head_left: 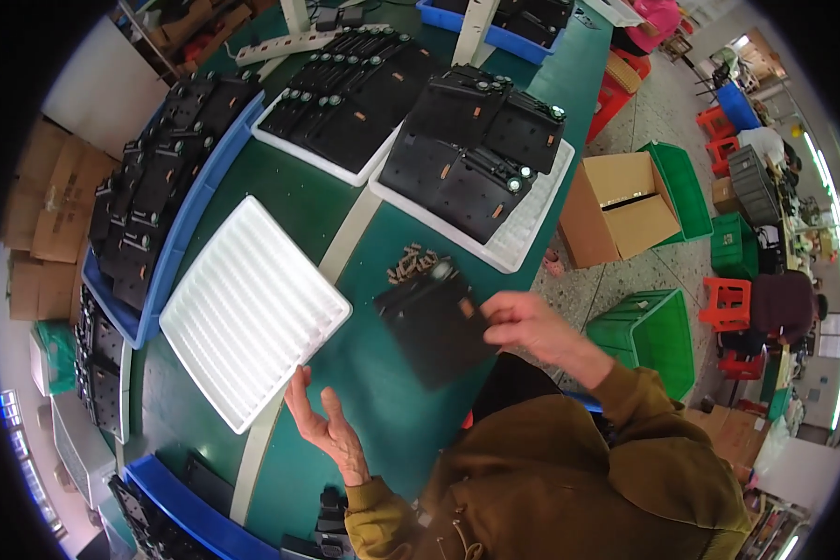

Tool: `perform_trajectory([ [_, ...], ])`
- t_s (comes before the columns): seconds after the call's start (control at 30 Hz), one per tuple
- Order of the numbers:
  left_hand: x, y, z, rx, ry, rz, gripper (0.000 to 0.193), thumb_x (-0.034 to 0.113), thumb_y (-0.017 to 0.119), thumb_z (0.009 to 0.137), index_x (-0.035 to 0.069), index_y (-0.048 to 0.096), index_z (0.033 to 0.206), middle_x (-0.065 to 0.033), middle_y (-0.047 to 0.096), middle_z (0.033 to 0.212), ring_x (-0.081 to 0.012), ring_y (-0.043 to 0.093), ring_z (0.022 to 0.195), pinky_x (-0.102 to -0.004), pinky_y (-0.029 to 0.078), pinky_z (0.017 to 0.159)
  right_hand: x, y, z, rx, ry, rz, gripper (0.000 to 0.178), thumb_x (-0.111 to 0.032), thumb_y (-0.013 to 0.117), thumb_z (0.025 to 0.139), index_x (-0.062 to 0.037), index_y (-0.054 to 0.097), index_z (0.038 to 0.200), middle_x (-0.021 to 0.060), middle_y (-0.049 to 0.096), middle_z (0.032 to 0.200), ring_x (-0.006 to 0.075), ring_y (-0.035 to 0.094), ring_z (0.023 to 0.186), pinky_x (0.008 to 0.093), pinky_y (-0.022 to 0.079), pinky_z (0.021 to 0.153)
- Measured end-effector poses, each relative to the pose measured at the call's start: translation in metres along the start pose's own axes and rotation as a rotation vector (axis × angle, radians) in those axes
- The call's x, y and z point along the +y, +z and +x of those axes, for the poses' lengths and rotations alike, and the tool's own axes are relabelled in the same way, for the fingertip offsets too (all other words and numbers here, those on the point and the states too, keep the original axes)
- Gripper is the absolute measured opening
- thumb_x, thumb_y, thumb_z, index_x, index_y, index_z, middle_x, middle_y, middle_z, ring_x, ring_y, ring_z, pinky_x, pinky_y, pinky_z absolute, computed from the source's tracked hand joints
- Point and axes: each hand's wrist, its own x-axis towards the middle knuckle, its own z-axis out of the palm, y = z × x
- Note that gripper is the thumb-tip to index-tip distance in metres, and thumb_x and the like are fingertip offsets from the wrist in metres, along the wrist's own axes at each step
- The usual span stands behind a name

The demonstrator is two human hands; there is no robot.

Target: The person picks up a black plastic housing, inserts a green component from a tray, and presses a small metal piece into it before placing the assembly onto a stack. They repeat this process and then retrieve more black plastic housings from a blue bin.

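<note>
Head view: the right hand (532, 327) pinches a flat black panel (434, 341) by its three o'clock edge. The panel sits just toward six o'clock from the middle, over the green surface (369, 397). It looks stiff and light, maybe slippery; the flat edges seem best to hold. The left hand (327, 429) holds nothing, fingers apart, by the white tray (252, 313). The panel's orange patch (467, 306) shows no words I can read.
</note>
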Motion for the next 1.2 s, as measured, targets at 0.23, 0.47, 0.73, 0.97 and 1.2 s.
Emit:
perform_trajectory([
  [0.23, -0.030, 0.009, -0.017, -0.129, 0.054, 0.124, 0.037, 0.016, 0.063, 0.092, 0.002, 0.058, 0.126, -0.0153, 0.060, 0.115, -0.0306, 0.057, 0.105, -0.0404, 0.046, 0.091, -0.079, -0.092, -0.002, 0.361, -0.287, 0.181, 0.023, -0.003, 0.067, 0.087, -0.0055, 0.062, 0.109, 0.0018, 0.065, 0.096, 0.0102, 0.062, 0.082, 0.0250, 0.054, 0.070],
  [0.47, -0.053, 0.019, -0.029, -0.175, 0.084, 0.208, 0.035, 0.017, 0.064, 0.091, 0.005, 0.060, 0.124, -0.0143, 0.060, 0.116, -0.0329, 0.055, 0.105, -0.0421, 0.043, 0.092, -0.102, -0.152, 0.044, 0.488, -0.360, 0.255, 0.021, -0.003, 0.066, 0.089, -0.0056, 0.062, 0.109, 0.0009, 0.066, 0.095, 0.0096, 0.061, 0.076, 0.0256, 0.054, 0.070],
  [0.73, -0.062, 0.023, -0.034, -0.184, 0.123, 0.371, 0.036, 0.031, 0.060, 0.094, 0.004, 0.062, 0.119, -0.0114, 0.062, 0.113, -0.0307, 0.054, 0.107, -0.0420, 0.035, 0.100, -0.099, -0.155, 0.072, 0.546, -0.278, 0.386, 0.022, 0.000, 0.068, 0.087, -0.0040, 0.061, 0.107, 0.0036, 0.067, 0.093, 0.0124, 0.061, 0.074, 0.0293, 0.055, 0.071],
  [0.97, -0.065, 0.025, -0.034, -0.168, 0.116, 0.401, 0.035, 0.029, 0.060, 0.093, 0.004, 0.062, 0.118, -0.0108, 0.063, 0.113, -0.0303, 0.054, 0.106, -0.0417, 0.035, 0.100, -0.099, -0.154, 0.083, 0.519, -0.261, 0.377, 0.022, 0.001, 0.068, 0.087, -0.0030, 0.061, 0.107, 0.0048, 0.067, 0.093, 0.0128, 0.062, 0.074, 0.0295, 0.056, 0.072],
  [1.2, -0.066, 0.025, -0.035, -0.157, 0.150, 0.419, 0.033, 0.025, 0.061, 0.092, 0.004, 0.063, 0.117, -0.0106, 0.063, 0.111, -0.0300, 0.055, 0.106, -0.0420, 0.034, 0.100, -0.096, -0.148, 0.086, 0.537, -0.257, 0.267, 0.024, -0.006, 0.072, 0.086, -0.0041, 0.061, 0.107, 0.0032, 0.067, 0.097, 0.0130, 0.064, 0.079, 0.0299, 0.058, 0.074],
])
